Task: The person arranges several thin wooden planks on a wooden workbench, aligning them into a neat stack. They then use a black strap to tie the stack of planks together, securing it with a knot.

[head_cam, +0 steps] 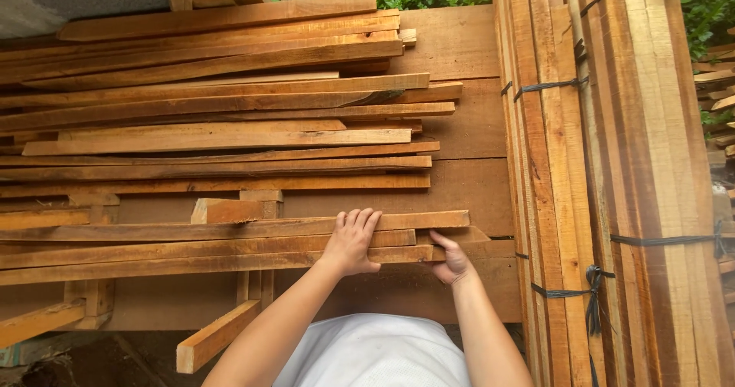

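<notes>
Your wooden slats (230, 245) lie flat in a small stack of three at about six o'clock, long, thin and reddish-brown, running nine to three. Their right ends sit staggered near centre, the top slat (413, 220) reaching furthest toward three o'clock.

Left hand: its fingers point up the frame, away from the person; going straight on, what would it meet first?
The left hand lies flat on the near slats. Straight ahead, its fingers would probably first meet the short wooden block, or, passing right of it, the big slat pile; depth is unclear.
</notes>
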